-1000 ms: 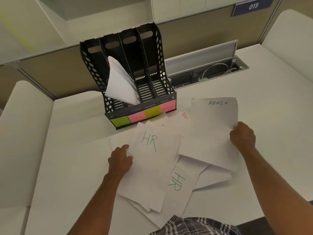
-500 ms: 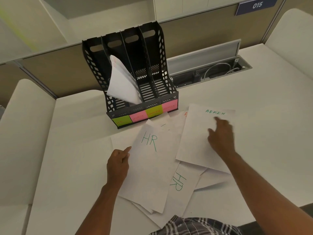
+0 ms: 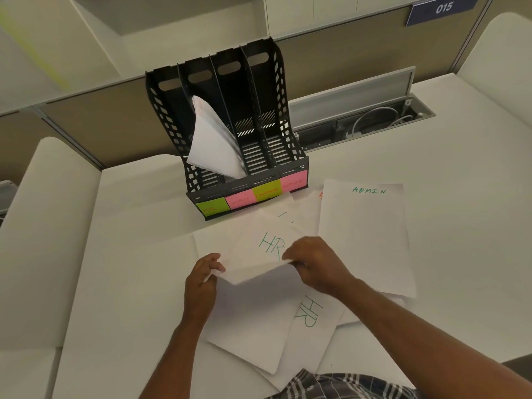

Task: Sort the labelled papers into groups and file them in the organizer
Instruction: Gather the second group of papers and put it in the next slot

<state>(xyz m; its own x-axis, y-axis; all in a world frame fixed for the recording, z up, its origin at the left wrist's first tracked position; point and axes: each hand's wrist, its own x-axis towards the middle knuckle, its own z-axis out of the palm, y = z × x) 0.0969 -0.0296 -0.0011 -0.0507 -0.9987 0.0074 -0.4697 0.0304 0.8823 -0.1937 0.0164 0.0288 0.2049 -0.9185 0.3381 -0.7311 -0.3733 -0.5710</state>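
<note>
A black four-slot organizer (image 3: 276,82) stands at the back of the desk, with green and pink sticky labels (image 3: 239,200) on its front. A curled bundle of paper (image 3: 214,142) leans in its second slot from the left. Loose sheets lie spread in front of it. My left hand (image 3: 203,279) and my right hand (image 3: 313,264) both pinch the near edge of a sheet marked HR (image 3: 259,246), lifting it off the pile. Another HR sheet (image 3: 309,315) lies beneath, and an ADMIN sheet (image 3: 365,234) lies flat to the right.
An open cable tray (image 3: 365,122) with wires is sunk into the desk behind right of the organizer. A partition wall runs along the back. White chair backs or dividers stand at the far left (image 3: 37,214) and far right (image 3: 503,53).
My right hand let go of the ADMIN sheet, which now lies flat, and moved left to the HR sheet. Both hands now lift that sheet's near edge.
</note>
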